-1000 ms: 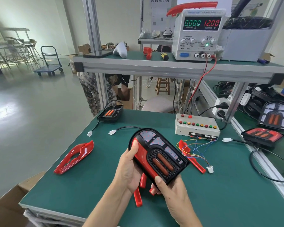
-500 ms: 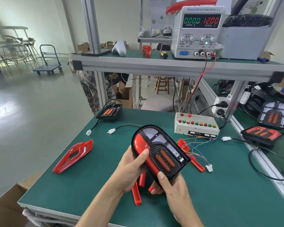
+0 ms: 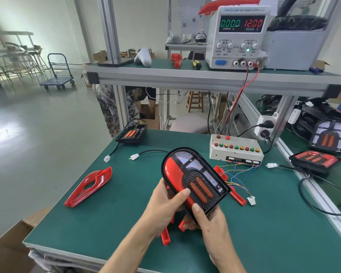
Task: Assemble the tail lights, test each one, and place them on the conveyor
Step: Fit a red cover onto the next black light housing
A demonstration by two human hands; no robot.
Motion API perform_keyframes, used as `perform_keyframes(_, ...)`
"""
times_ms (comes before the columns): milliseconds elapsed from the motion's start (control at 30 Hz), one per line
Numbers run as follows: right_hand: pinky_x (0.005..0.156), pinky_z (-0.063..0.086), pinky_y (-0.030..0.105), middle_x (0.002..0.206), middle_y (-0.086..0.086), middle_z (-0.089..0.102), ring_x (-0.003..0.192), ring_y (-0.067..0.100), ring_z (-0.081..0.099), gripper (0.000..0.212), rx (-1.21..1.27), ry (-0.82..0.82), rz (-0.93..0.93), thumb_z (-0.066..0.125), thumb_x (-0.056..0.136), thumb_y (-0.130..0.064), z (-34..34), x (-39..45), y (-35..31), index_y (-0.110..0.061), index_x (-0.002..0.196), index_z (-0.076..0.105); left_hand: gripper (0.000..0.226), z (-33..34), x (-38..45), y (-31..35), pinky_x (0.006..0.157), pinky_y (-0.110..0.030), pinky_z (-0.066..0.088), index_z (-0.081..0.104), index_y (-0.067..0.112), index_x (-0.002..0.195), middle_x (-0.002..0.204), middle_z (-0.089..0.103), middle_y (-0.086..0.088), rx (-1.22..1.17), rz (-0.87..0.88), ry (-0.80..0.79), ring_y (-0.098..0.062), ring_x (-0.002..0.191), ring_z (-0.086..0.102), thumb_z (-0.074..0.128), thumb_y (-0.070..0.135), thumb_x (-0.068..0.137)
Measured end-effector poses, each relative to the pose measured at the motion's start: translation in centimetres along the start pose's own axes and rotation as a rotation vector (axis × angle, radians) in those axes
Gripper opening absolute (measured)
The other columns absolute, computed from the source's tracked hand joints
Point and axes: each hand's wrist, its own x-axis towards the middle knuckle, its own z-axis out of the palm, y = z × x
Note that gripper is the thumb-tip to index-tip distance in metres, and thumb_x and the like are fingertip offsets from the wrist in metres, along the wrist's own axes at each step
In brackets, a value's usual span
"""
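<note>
Left thumb has slid onto the tail light (image 3: pixel 193 180), pressing its red lens. Both hands, left hand (image 3: pixel 165 207) and right hand (image 3: pixel 207 221), grip it (assembly, apparently); testing needs its connector (image 3: pixel 133 156) plugged in.

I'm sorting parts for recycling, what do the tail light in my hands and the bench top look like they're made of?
Tail light: likely moulded plastic, with a glossy red lens that shows highlights and a matte black housing. Bench top: seemingly a green rubber-like mat, dull and non-reflective, edged in aluminium.

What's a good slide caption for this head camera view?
Both hands, left and right, hold a tail light above the green workbench, near the test box.
</note>
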Motion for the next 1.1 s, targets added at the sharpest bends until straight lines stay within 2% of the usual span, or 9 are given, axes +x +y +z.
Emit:
perform_keyframes(133, 0.063, 0.061, 0.044, 0.074, 0.023, 0.070, 0.064, 0.043, 0.071, 0.062, -0.048, -0.002, -0.001, 0.077, 0.076, -0.055, -0.2, -0.1, 0.1, -0.014, 0.120, 0.061, 0.038, 0.1, -0.2, -0.2, 0.083, -0.052, 0.056, 0.052, 0.002, 0.119, 0.106, 0.068, -0.026, -0.034, 0.026, 0.007, -0.036, 0.094, 0.066, 0.071, 0.018, 0.091)
perform_keyframes(300, 0.060, 0.060, 0.040, 0.075, 0.023, 0.070, 0.062, 0.044, 0.069, 0.058, -0.035, 0.007, -0.011, 0.077, 0.077, -0.051, 0.0, -0.2, -0.4, -0.014, 0.119, 0.061, 0.035, 0.3, -0.1, -0.7, 0.080, -0.044, 0.056, 0.055, 0.006, 0.116, 0.105, 0.071, -0.018, -0.041, 0.034, 0.040, -0.030, 0.095, 0.068, 0.073, 0.021, 0.090)
perform_keyframes(467, 0.060, 0.060, 0.038, 0.084, 0.019, 0.075, 0.066, 0.041, 0.072, 0.064, -0.037, -0.010, -0.003, 0.082, 0.070, -0.051, 0.5, -0.5, -0.9, -0.015, 0.119, 0.061, 0.039, 0.6, -1.2, -1.6, 0.051, -0.035, 0.044, 0.055, 0.012, 0.110, 0.085, 0.064, -0.020, -0.076, 0.006, -0.052, -0.030, 0.063, 0.054, 0.080, 0.030, 0.087)
perform_keyframes(567, 0.060, 0.059, 0.034, 0.085, 0.018, 0.076, 0.068, 0.039, 0.073, 0.064, -0.045, -0.033, 0.011, 0.081, 0.071, -0.052, 0.4, -0.6, -0.8, -0.016, 0.120, 0.061, 0.053, 0.6, -1.3, -1.9, 0.050, -0.033, 0.043, 0.050, -0.002, 0.113, 0.085, 0.063, -0.022, -0.100, -0.027, -0.010, -0.032, 0.064, 0.052, 0.081, 0.030, 0.086)
perform_keyframes(767, 0.062, 0.060, 0.040, 0.082, 0.017, 0.075, 0.065, 0.039, 0.072, 0.065, -0.110, -0.024, -0.001, 0.078, 0.072, -0.057, 0.3, -0.6, -0.5, -0.019, 0.122, 0.059, 0.045, 0.8, -1.5, -1.6, 0.049, -0.032, 0.041, 0.053, -0.003, 0.110, 0.086, 0.062, -0.023, -0.153, -0.067, 0.023, -0.031, 0.065, 0.051, 0.080, 0.024, 0.086)
perform_keyframes(833, 0.066, 0.062, 0.043, 0.086, 0.016, 0.076, 0.068, 0.038, 0.074, 0.061, -0.126, -0.050, 0.000, 0.069, 0.078, -0.061, 0.3, -0.5, -0.6, -0.023, 0.124, 0.058, 0.044, 0.8, -1.3, -0.8, 0.049, -0.033, 0.041, 0.057, 0.002, 0.105, 0.083, 0.062, -0.025, -0.166, -0.063, 0.002, -0.032, 0.062, 0.051, 0.083, 0.029, 0.082)
perform_keyframes(900, 0.068, 0.060, 0.037, 0.086, 0.014, 0.076, 0.071, 0.033, 0.076, 0.055, -0.169, -0.102, -0.022, 0.052, 0.086, -0.065, 0.2, -0.8, -0.7, -0.024, 0.122, 0.062, 0.041, 0.5, -0.9, 0.3, 0.059, -0.040, 0.054, 0.061, 0.003, 0.112, 0.098, 0.070, -0.026, -0.222, -0.049, 0.029, -0.038, 0.074, 0.062, 0.079, 0.025, 0.083)
perform_keyframes(1000, 0.059, 0.049, 0.021, 0.073, 0.007, 0.071, 0.062, 0.018, 0.068, 0.043, -0.236, 0.085, -0.100, 0.045, 0.092, -0.056, -1.1, -0.8, -1.0, -0.026, 0.100, 0.075, 0.045, -0.7, -0.1, 1.5, 0.090, -0.045, 0.059, 0.057, -0.004, 0.128, 0.124, 0.068, -0.026, -0.370, -0.084, 0.094, -0.040, 0.112, 0.067, 0.070, 0.013, 0.089)
perform_keyframes(1100, 0.064, 0.044, 0.011, 0.076, -0.011, 0.068, 0.067, 0.005, 0.061, 0.023, -0.464, 0.349, -0.204, 0.058, 0.101, -0.025, -3.5, 0.8, -2.0, -0.036, 0.089, 0.073, 0.046, -1.5, -0.2, 2.6, 0.081, -0.039, 0.060, 0.060, 0.000, 0.128, 0.124, 0.069, -0.023, -0.401, -0.098, 0.091, -0.034, 0.108, 0.071, 0.072, 0.013, 0.086)
